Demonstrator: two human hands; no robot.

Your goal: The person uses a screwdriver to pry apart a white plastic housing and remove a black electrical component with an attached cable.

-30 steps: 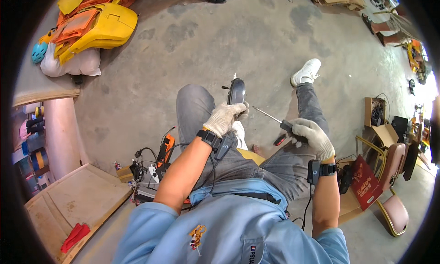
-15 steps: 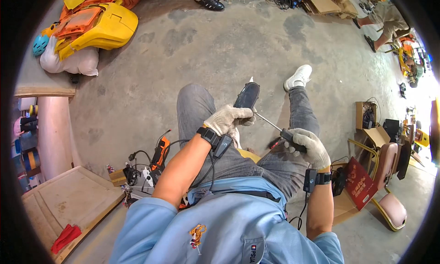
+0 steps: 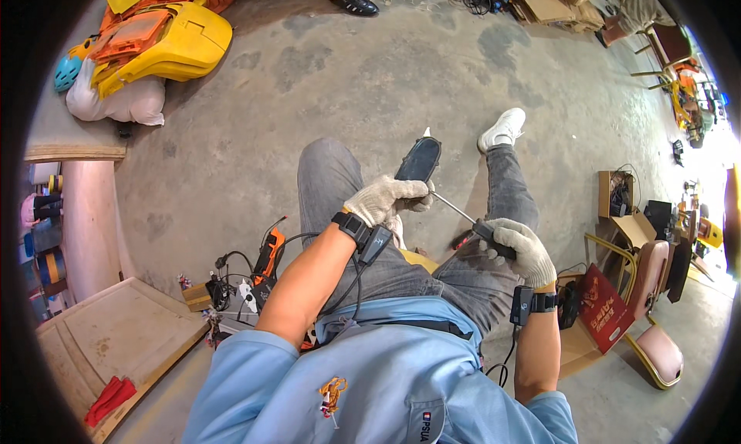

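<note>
My left hand (image 3: 386, 199), in a pale knitted work glove, is closed on the lower end of a dark elongated plastic part (image 3: 420, 161) with small tabs along its edge and a white tip at the top. My gloved right hand (image 3: 522, 249) wraps round the black handle of a screwdriver (image 3: 461, 212). The metal shaft slants up and left, its tip meeting the lower end of the dark part beside my left fingers. That contact spot is partly hidden by the glove. Both hands are above my lap, between my knees.
Yellow and orange plastic shells (image 3: 174, 47) lie on a white sack at the far left. A wooden panel (image 3: 123, 344) with a red cloth (image 3: 110, 400) is near left. Cables and an orange-black tool (image 3: 268, 255) lie beside my left thigh. At right are a red box (image 3: 606, 309) and chairs (image 3: 650, 278).
My hands, the dark part and the screwdriver are almost unmoved; the dark part has shifted very slightly right. At the far right, a seated person's legs have moved away from the chair.
</note>
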